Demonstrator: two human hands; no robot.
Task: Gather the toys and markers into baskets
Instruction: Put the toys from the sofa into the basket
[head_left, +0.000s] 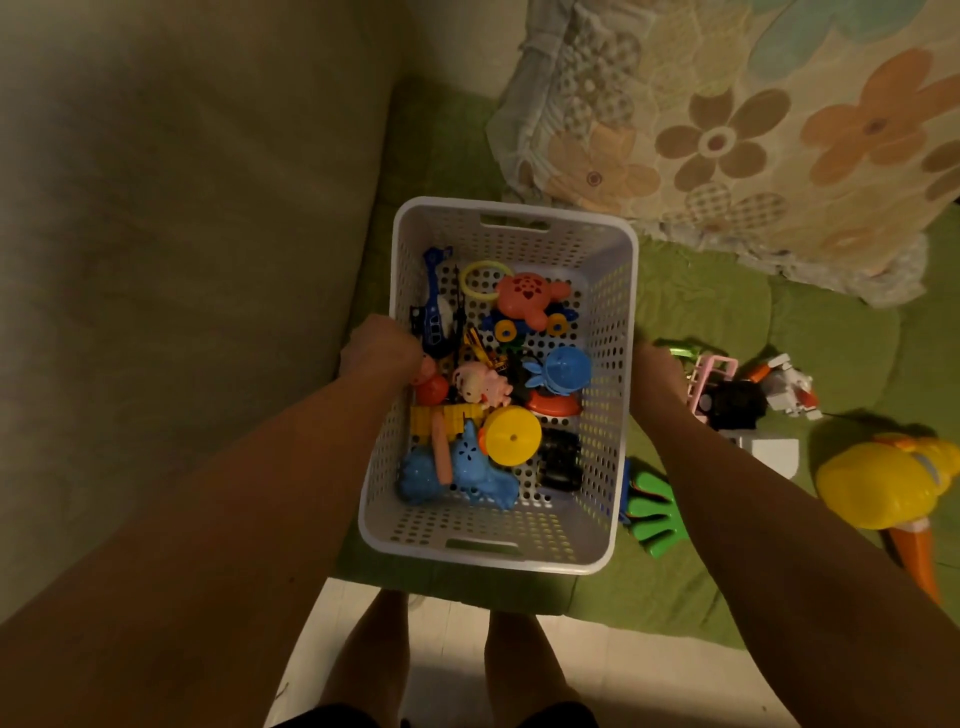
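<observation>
A white perforated basket (608, 332) sits over the green bed cover, held between both hands. My left hand (382, 348) grips its left rim, fingers curled over the edge. My right hand (657, 371) holds the right wall from outside; its fingers are hidden behind the basket. Inside lie several toys: a pink turtle (522, 301), a blue helicopter (434, 312), a yellow disc (511, 435), a blue cup (563, 370) and a blue animal figure (467, 475).
Loose toys lie on the green cover to the right: a green hand-shaped toy (652, 512), a pink and black toy (719, 395), a white robot (792, 387), a big yellow duck (883, 480). A flowered pillow (727, 130) is behind. A sofa back (182, 208) stands left.
</observation>
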